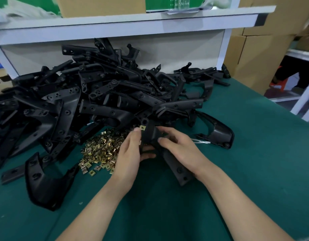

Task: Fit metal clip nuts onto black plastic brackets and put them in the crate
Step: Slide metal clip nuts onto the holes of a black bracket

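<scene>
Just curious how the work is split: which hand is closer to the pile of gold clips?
Left. The left hand overlaps the pile's right edge; the right hand grips the bracket farther right, clear of the pile.

Soft, even light was dim and cool; the pile of black brackets [101, 94] sank into near-featureless shadow. Wide-angle distortion bowed the shelf [125, 26] at twelve o'clock; blur smeared the edge at two o'clock.
</scene>
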`<state>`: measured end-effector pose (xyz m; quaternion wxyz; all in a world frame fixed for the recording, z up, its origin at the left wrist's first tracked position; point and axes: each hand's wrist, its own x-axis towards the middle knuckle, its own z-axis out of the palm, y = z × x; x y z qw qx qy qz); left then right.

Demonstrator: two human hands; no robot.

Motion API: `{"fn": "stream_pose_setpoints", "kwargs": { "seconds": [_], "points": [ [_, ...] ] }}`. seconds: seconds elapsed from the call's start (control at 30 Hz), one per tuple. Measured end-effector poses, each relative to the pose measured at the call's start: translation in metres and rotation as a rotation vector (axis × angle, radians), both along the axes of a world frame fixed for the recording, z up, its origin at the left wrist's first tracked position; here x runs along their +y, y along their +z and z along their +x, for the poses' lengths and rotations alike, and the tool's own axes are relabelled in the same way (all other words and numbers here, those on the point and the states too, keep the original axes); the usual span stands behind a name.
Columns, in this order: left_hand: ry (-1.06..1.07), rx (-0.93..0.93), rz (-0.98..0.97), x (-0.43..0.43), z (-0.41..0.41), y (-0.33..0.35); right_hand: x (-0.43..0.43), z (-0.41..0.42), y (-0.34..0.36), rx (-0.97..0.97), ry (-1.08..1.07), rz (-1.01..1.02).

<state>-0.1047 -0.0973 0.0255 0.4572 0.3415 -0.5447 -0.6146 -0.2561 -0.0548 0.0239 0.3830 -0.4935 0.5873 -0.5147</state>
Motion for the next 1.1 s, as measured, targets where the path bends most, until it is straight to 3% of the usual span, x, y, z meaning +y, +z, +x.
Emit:
{"fn": "stream_pose_setpoints", "kwargs": {
  "seconds": [0.1, 0.17, 0.3, 0.47, 0.6, 0.8, 0.87, 0.93, 1.0, 1.1],
  "points": [
    [0.002, -0.164, -0.202, 0.017, 0.000, -0.003, 0.020, 0.004, 0.009, -0.034, -0.024, -0.029],
    [0.011, -0.187, -0.238, 0.028, -0.003, -0.001, 0.036, 0.007, 0.012, -0.070, -0.065, -0.054],
    [-0.027, -0.091, -0.172, 0.059, -0.023, 0.008, 0.080, 0.005, 0.009, -0.230, -0.250, -0.132],
    [-0.309, 0.047, -0.073, 0.121, -0.083, 0.025, 0.165, -0.028, 0.006, -0.379, -0.645, -0.259],
    [-0.533, 0.013, -0.028, 0.186, -0.150, 0.031, 0.241, -0.056, -0.002, -0.408, -1.002, -0.288],
    [-0.888, -0.203, -0.025, 0.303, -0.229, 0.015, 0.352, -0.091, -0.015, -0.264, -1.568, -0.206],
    [-1.035, -0.387, -0.234, 0.341, -0.243, 0.000, 0.385, -0.098, -0.019, -0.075, -1.762, -0.066],
    [-1.196, -0.568, -0.466, 0.366, -0.249, -0.010, 0.407, -0.099, -0.017, 0.125, -1.902, -0.059],
    [-1.257, -0.587, -0.561, 0.374, -0.250, -0.012, 0.413, -0.096, -0.011, 0.224, -1.886, -0.131],
    [-1.227, -0.484, -0.576, 0.358, -0.239, -0.009, 0.390, -0.089, -0.003, 0.278, -1.657, -0.181]
  ]
}}
